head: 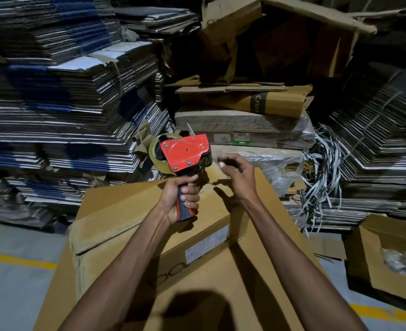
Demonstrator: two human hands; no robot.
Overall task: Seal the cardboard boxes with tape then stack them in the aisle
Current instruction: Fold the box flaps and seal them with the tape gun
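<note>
My left hand [181,199] grips the red tape dispenser [185,152] above the cardboard box [130,211]; my right hand [236,174] pinches, apparently at the tape end. No tape laid yet; sealing and stacking remain.

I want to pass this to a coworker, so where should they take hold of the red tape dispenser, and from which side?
Take the red metal tape dispenser by its black-and-red handle, from below. The left hand wraps most of that handle, leaving only its bottom end free. Probably avoid the front end near the right hand, where the tape seems to feed out, and the clear tape roll at the rear.
</note>
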